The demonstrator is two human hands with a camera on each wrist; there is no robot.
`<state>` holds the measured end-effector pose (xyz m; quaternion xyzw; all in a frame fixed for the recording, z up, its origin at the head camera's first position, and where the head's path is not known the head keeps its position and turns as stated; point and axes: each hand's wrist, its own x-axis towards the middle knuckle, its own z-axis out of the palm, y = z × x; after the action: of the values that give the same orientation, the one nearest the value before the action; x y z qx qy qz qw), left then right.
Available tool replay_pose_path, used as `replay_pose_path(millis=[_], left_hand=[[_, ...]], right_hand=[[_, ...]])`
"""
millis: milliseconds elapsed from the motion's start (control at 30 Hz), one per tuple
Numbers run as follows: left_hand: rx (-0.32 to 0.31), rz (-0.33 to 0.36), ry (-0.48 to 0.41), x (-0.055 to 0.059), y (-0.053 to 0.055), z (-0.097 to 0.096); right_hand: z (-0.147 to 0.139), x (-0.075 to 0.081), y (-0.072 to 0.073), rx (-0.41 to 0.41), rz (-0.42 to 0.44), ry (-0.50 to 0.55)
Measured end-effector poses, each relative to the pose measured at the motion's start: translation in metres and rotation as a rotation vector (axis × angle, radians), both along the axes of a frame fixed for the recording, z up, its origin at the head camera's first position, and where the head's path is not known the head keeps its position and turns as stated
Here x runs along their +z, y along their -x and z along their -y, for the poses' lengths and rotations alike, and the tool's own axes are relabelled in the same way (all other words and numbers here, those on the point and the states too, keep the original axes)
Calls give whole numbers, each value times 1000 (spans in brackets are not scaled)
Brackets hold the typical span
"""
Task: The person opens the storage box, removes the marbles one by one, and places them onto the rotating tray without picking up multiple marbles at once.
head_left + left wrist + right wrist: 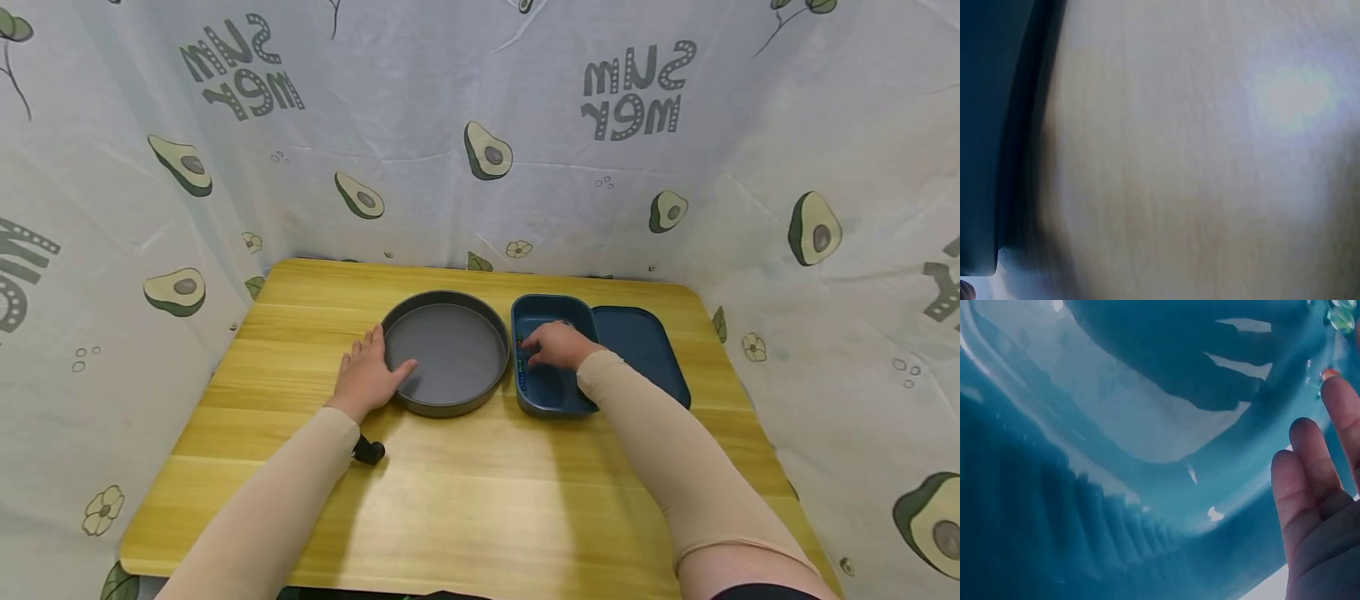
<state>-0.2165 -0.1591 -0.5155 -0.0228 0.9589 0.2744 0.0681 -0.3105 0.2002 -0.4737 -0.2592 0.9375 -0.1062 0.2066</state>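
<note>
My left hand [367,373] rests on the left rim of a round grey pan [450,354], fingers spread and fairly straight, thumb reaching over the edge. The left wrist view has only a dark wall along its left side and a sliver of finger. My right hand [558,344] reaches into a blue rectangular container [551,396]. Its index finger and thumb stand apart near the left wall, where small coloured marbles [521,371] lie in a row. In the right wrist view, an orange marble [1330,374] shows beyond one fingertip and a green marble [1340,319] lies farther up.
A flat dark blue lid or tray [641,350] lies right of the container, partly behind the right forearm. Beneath the left wrist is a small black object [369,451], partly covered by the sleeve. All stand on a wooden table [465,492] before a patterned curtain [420,100].
</note>
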Motion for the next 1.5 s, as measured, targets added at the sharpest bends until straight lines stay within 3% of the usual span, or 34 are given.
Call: replay_pose_path(millis=[733,1233,1500], left_hand=[[-3,9,9,1,-3,-3],[1,15,5,3,-2,-3],[1,18,2,3,-2,-2]], right_hand=[[0,-21,-2,19,-7,27],[1,-15,-2,26,-16,24],[-7,-9,2,-13,-27,43]])
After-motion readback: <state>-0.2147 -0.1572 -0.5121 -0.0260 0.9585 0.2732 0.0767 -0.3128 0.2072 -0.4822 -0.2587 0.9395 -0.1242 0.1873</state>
